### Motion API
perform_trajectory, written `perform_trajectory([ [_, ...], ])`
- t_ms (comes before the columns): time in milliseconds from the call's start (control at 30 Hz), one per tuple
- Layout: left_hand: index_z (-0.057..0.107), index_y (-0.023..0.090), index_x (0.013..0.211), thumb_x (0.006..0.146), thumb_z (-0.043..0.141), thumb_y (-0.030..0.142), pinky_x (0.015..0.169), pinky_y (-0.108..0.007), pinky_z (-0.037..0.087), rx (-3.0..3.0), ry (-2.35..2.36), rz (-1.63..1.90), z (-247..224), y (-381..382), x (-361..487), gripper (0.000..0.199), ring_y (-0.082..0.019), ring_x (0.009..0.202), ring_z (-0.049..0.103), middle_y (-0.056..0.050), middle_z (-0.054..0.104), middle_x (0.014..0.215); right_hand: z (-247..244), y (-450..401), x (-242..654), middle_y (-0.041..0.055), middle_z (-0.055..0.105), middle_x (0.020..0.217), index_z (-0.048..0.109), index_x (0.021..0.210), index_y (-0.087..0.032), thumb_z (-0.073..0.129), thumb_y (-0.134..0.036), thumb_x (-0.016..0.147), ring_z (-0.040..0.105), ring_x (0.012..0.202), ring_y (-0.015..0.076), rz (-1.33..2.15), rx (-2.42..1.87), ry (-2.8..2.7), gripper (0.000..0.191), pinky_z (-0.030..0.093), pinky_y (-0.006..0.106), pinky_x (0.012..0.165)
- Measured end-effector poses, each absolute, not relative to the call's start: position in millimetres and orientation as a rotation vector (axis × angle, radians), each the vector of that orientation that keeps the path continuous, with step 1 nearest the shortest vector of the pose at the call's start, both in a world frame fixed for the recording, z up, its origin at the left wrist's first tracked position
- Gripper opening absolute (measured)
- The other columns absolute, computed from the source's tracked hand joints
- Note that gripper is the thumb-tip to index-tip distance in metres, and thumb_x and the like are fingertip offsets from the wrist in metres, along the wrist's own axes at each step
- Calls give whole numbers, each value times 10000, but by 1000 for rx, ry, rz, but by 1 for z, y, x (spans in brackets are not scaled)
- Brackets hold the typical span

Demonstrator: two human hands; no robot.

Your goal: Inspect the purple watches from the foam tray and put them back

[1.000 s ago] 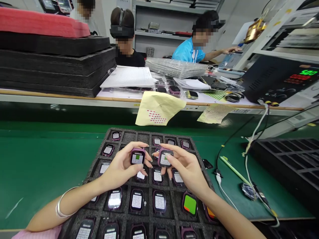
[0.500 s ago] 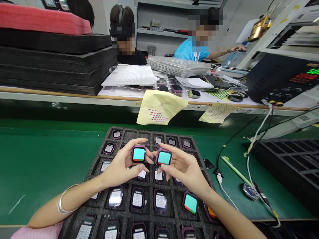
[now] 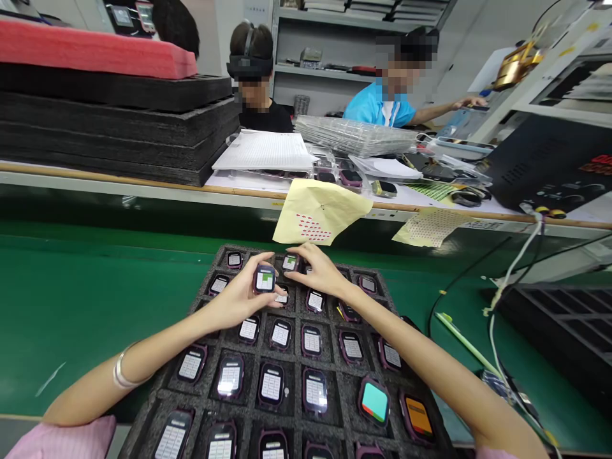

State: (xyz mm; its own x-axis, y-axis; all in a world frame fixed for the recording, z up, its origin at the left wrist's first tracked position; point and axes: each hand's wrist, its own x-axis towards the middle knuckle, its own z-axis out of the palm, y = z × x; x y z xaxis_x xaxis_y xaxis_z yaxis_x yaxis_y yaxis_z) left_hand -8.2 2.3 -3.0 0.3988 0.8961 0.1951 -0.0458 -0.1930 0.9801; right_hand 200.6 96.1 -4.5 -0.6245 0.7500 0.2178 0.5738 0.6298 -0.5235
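Note:
My left hand [image 3: 253, 287] is closed round a smartwatch body [image 3: 264, 279] without a strap, its lit screen facing me with a green block on white. Farther back, my right hand [image 3: 313, 268] pinches a second smartwatch body [image 3: 290, 262] at the tray's back row, its screen also part green, part white. Whether that one touches the tray floor I cannot tell. Beneath both hands lies a black foam tray [image 3: 201, 408] with square compartments, holding several purple-rimmed watches. Most screens show a white grid; one watch [image 3: 374, 401] glows turquoise and another [image 3: 417, 417] orange.
Stacked black foam trays [image 3: 115, 137] with a red foam sheet [image 3: 95, 48] stand on the shelf at left. Yellow sticker sheets [image 3: 322, 210] hang from its edge. Cables and a green pen-like stick [image 3: 466, 341] lie at right, beside another black tray [image 3: 559, 331]. Two co-workers sit beyond.
My hands have moved apart, the right one carrying its watch back to the tray's far row. Both held screens switched from turquoise to white with green. The view has shifted slightly.

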Motion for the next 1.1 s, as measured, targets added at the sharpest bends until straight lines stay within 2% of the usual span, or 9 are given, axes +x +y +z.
perform_trajectory([
  [67, 271, 203, 1310, 907, 495, 222, 811, -382, 546, 1877, 971, 958, -12, 26, -15, 462, -225, 959, 632, -102, 519, 1100, -10, 108, 195, 123, 573, 1026, 607, 1172, -127, 758, -262, 737, 537, 995, 301, 526, -1042, -2526, 480, 440, 452, 889],
  [167, 435, 165, 1199, 849, 592, 249, 949, -457, 435, 2104, 1118, 904, -25, 60, -25, 392, -273, 1067, 550, -122, 553, 1136, -7, 114, 201, 128, 594, 1056, 590, 1212, -130, 742, -272, 759, 534, 1010, 299, 484, -1036, -2636, 499, 426, 432, 901],
  [267, 539, 168, 1119, 797, 658, 309, 969, -494, 375, 2251, 1190, 787, -36, 84, -33, 372, -306, 1087, 492, -113, 567, 1123, 3, 115, 223, 111, 629, 1076, 619, 1155, -140, 660, -213, 822, 534, 1049, 282, 455, -1080, -2695, 343, 415, 385, 915],
  [367, 578, 170, 1103, 786, 663, 371, 940, -476, 378, 2380, 1227, 632, -37, 92, -40, 385, -311, 1069, 479, -115, 556, 1120, 8, 114, 245, 102, 664, 1036, 665, 1057, -143, 650, -181, 809, 566, 1011, 285, 444, -1169, -2750, 251, 437, 354, 868],
  [533, 542, 177, 1177, 794, 587, 263, 924, -396, 381, 2507, 1284, 387, -13, 89, -61, 395, -281, 1077, 486, -96, 538, 1144, 2, 112, 253, 125, 646, 1073, 646, 1136, -133, 718, -285, 765, 563, 1013, 309, 452, -1255, -2804, 407, 447, 359, 847],
  [633, 590, 169, 1096, 758, 571, 199, 883, -406, 392, 2515, 1395, 224, 0, 90, -76, 340, -300, 1037, 515, -98, 567, 1063, -2, 112, 246, 129, 640, 1041, 668, 1094, -143, 754, -268, 710, 552, 1008, 330, 443, -1292, -2770, 413, 433, 390, 858],
  [800, 636, 124, 906, 742, 674, 226, 873, -468, 419, 2422, 1597, 34, -4, 96, -77, 197, -316, 998, 551, -123, 594, 999, -2, 109, 239, 130, 641, 940, 701, 919, -143, 751, -189, 635, 553, 993, 356, 473, -1297, -2597, 292, 423, 447, 874],
  [967, 608, 133, 959, 846, 637, 294, 905, -466, 443, 2247, 1635, 216, -17, 99, -74, 199, -238, 998, 566, -72, 604, 1049, 8, 97, 247, 134, 664, 948, 635, 962, -134, 659, -422, 757, 636, 881, 299, 723, -1188, -2304, 354, 501, 428, 786],
  [1100, 609, 143, 946, 708, 746, 301, 886, -440, 448, 2025, 1526, 616, -23, 90, -80, 316, -283, 977, 586, -110, 595, 1036, 17, 75, 248, 158, 656, 1092, 531, 1096, -163, 561, -519, 841, 661, 944, 267, 1124, -1000, -1989, 439, 530, 387, 792],
])
